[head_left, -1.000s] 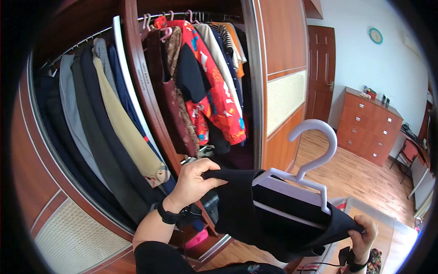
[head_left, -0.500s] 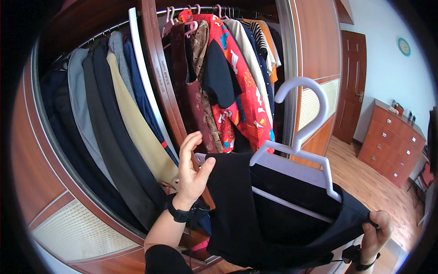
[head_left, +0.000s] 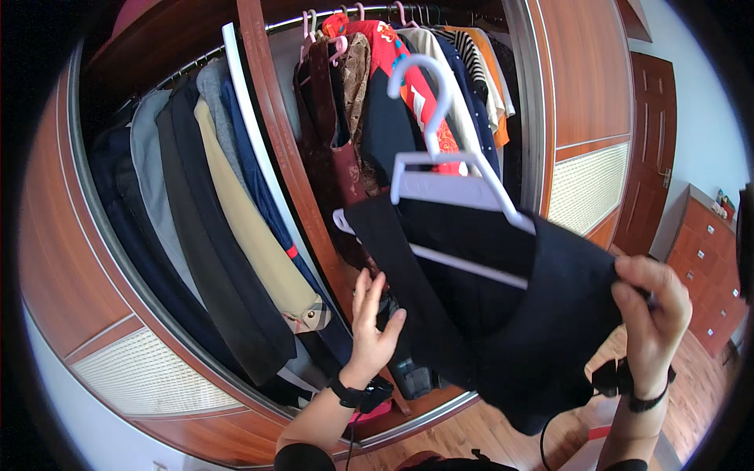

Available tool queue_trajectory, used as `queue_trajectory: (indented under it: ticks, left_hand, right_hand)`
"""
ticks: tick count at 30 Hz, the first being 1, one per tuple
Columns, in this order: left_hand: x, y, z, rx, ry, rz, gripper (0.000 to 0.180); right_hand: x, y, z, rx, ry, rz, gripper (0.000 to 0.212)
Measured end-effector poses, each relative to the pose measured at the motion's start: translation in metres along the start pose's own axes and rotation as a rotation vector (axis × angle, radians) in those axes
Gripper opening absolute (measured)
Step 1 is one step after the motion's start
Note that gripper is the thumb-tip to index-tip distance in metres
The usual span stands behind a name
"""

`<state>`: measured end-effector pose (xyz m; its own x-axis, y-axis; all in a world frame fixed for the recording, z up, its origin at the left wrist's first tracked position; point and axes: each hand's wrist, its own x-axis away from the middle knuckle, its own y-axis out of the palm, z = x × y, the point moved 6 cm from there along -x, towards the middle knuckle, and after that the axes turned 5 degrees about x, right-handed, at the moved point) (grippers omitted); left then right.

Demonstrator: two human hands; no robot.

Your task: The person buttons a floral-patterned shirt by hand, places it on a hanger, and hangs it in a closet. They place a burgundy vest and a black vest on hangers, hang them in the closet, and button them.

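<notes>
A black V-necked garment point(head_left: 503, 353) hangs in front of me on a pale lilac hanger point(head_left: 455, 191). The hanger's hook points up, in front of the open wardrobe. Thumb and fingers of my right hand point(head_left: 656, 314) pinch the garment at its right shoulder edge. My left hand point(head_left: 371, 337) is empty, its fingers apart, just below and left of the garment's left shoulder. Each wrist wears a black band with a small device.
In the open wardrobe, jackets point(head_left: 236, 204) hang left of a wooden divider point(head_left: 275, 125), and a red patterned garment point(head_left: 375, 55) hangs among others on the right. A sliding door panel point(head_left: 585, 86), a door point(head_left: 652, 141) and a drawer chest point(head_left: 703, 271) stand right.
The garment and hanger have moved up and left, nearer the hanging clothes. My left hand has dropped below the garment's left shoulder. My right hand still pinches it, now raised.
</notes>
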<state>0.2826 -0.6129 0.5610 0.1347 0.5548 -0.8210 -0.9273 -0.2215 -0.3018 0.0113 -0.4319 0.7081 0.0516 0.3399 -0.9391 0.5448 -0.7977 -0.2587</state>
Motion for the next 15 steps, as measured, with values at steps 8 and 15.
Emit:
queue_trajectory:
  ticks: [8,15]
  left_hand:
    - [0.008,0.015,-0.017,-0.018,-0.121,-0.159,0.059]
    - [-0.001,0.015,-0.033,0.080,-0.111,-0.272,0.058]
  right_hand:
    - [-0.064,0.059,-0.024,-0.162,-0.063,-0.005,0.012]
    - [-0.128,0.110,-0.053,0.014,-0.266,0.093,0.013]
